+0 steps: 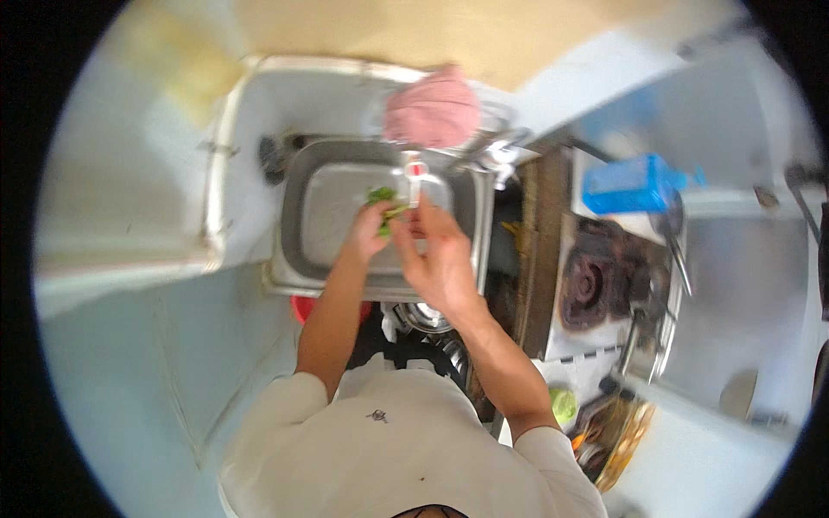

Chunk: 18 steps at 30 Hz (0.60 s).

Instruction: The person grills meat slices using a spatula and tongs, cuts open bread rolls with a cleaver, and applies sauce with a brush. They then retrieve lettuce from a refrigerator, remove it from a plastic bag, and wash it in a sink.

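Both hands are over a stainless steel sink basin (333,220). My left hand (372,228) holds a small bunch of leafy greens (382,194) between its fingers, with some stems pointing right. My right hand (440,249) is beside it, its fingers near the stems; blur hides whether they grip them. Just above the right fingertips is the white spout of a tap (415,175) with a red mark. A pink cloth (432,111) hangs over the tap's upper part.
Dark scrubber-like object (271,159) lies left of the basin. At right are a blue pump bottle (625,185), a stained stove burner (586,283) and a wooden edge (541,246). Below the sink stand a red container (303,309) and steel vessels (427,317). A green round thing (562,405) is lower right.
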### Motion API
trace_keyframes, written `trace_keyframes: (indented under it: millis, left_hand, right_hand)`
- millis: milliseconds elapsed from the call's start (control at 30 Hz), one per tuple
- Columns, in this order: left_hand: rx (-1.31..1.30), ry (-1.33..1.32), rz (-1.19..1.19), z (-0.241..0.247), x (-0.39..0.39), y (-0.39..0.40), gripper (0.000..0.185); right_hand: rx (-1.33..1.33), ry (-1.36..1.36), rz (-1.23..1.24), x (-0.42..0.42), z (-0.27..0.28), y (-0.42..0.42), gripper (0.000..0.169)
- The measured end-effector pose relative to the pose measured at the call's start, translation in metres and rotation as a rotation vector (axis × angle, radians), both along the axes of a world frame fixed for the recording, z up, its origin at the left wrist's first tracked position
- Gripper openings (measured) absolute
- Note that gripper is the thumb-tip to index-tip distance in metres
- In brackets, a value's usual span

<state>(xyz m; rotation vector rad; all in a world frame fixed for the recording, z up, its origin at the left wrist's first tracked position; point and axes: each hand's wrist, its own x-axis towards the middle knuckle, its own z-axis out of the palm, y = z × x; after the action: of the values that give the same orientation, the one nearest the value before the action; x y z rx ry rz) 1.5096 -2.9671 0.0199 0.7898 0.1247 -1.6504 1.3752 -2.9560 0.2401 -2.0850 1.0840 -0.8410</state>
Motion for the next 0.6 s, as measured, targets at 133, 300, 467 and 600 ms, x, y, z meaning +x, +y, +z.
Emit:
trace_keyframes:
  millis: [133, 300, 467, 600]
  left_hand:
    - [-0.294, 0.443, 0.003, -0.009, 0.046, 0.013, 0.017]
    - [0.256, -1.134, -0.849, -0.179, 0.093, 0.038, 0.02]
    - [0.035, 0.046, -0.139, -0.08, 0.137, 0.013, 0.002]
    - [0.173, -0.395, -0.392, -0.159, 0.158, -0.004, 0.01]
  right_hand:
    - [0.345, 0.07, 0.152, -0.039, -0.008, 0.007, 0.03]
    - [0.35, 0.247, 0.127, -0.109, -0.082, 0.07, 0.033]
    - [0.786, 0.682, -0.362, -0.246, -0.154, 0.221, 0.039]
    - [1.008, 1.03, -0.366, -0.338, -0.238, 0.388, 0.033]
